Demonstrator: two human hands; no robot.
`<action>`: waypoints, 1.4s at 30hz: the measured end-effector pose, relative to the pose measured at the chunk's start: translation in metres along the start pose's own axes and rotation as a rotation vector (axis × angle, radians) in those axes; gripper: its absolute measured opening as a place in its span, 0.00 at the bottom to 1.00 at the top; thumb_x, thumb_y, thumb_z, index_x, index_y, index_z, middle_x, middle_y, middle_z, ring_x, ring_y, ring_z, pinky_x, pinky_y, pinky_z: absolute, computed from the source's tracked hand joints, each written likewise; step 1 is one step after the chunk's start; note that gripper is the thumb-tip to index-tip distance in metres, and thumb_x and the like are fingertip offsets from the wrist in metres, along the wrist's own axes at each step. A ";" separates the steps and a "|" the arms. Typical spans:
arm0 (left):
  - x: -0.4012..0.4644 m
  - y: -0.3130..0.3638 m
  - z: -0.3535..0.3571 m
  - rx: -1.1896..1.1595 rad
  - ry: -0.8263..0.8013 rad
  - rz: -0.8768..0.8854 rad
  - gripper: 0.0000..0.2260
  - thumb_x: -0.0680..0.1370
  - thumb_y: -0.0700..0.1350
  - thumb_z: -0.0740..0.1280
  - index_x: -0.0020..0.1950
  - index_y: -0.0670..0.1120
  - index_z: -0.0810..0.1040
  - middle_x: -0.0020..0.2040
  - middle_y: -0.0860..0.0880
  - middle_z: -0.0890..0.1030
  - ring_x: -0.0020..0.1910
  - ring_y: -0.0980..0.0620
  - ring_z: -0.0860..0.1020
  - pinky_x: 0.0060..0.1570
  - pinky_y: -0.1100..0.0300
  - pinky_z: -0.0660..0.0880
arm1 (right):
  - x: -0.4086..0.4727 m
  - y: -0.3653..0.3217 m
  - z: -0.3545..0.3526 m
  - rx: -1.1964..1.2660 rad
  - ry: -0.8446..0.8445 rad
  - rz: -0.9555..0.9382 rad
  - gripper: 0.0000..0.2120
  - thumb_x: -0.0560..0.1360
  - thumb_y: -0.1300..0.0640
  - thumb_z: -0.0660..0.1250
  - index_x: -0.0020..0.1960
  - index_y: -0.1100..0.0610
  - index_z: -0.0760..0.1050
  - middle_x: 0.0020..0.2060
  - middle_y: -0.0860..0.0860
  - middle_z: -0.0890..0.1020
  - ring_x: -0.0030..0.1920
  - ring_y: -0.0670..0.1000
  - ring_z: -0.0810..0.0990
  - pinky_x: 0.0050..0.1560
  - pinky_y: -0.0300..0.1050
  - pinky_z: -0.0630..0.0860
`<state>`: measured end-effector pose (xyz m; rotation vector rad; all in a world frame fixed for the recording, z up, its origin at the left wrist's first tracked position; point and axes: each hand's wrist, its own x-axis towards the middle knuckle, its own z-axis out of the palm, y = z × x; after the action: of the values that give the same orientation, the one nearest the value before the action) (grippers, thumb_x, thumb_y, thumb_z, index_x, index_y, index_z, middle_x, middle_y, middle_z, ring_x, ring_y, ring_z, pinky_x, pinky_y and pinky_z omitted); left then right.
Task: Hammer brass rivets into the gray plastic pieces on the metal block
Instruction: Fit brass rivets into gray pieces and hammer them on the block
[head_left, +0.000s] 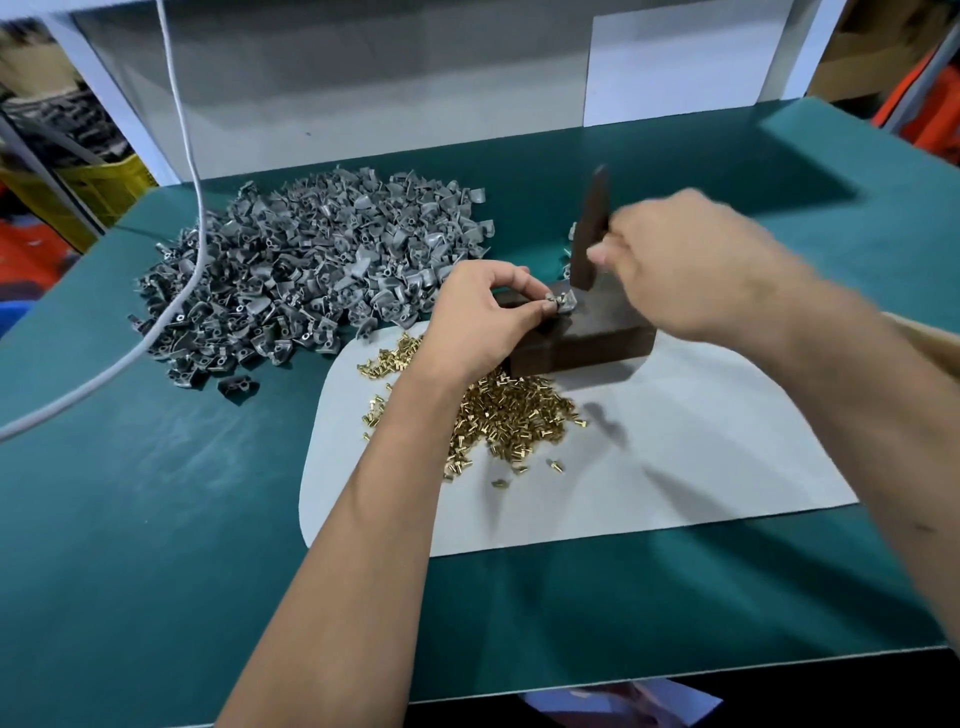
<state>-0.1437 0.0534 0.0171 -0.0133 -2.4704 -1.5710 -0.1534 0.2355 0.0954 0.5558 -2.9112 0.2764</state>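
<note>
Pinching a gray plastic piece (563, 302) between thumb and fingertips, the left hand (480, 317) keeps it seated on the top edge of the dark metal block (592, 338). Whether a rivet already sits in the piece: can't tell, too small and partly covered.

Right hand (691, 265) is motion-blurred, fingers clenched around a dark hammer (589, 234). Hammer stands near upright just right of the left fingertips, its lower end at the block's top surface, right next to the held piece.

Block sits on a pale gray mat (675, 467) on the green counter (156, 519).

Loose brass rivets (509, 415) are heaped on the mat below the left hand and under the left wrist, a few strays scattered nearer the person.

Big pile of gray plastic pieces (311, 265) lies on the counter left of the left fingers, its near edge close to the block.

White cable (192, 156) hangs down across that pile and trails off left.
</note>
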 end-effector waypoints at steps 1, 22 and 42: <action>0.001 0.000 -0.001 0.016 -0.003 0.010 0.05 0.73 0.38 0.78 0.41 0.48 0.86 0.45 0.55 0.83 0.58 0.59 0.81 0.65 0.55 0.77 | 0.001 0.001 0.001 0.060 0.109 0.015 0.13 0.84 0.46 0.59 0.43 0.51 0.69 0.38 0.57 0.74 0.38 0.63 0.72 0.40 0.50 0.69; 0.003 -0.005 0.000 0.034 0.009 0.018 0.07 0.74 0.40 0.78 0.40 0.51 0.85 0.43 0.61 0.82 0.48 0.64 0.81 0.46 0.76 0.73 | 0.003 0.003 0.013 0.171 0.310 0.061 0.15 0.84 0.47 0.57 0.42 0.55 0.69 0.38 0.59 0.75 0.37 0.64 0.71 0.40 0.50 0.67; -0.002 0.001 0.001 -0.002 0.009 -0.036 0.01 0.74 0.36 0.76 0.45 0.42 0.86 0.45 0.59 0.81 0.49 0.72 0.78 0.47 0.82 0.67 | -0.005 0.010 0.020 0.095 0.097 0.035 0.11 0.83 0.46 0.61 0.44 0.50 0.70 0.39 0.54 0.76 0.41 0.61 0.71 0.41 0.51 0.71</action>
<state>-0.1420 0.0552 0.0170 0.0379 -2.4752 -1.5844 -0.1553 0.2420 0.0733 0.4909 -2.8283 0.4353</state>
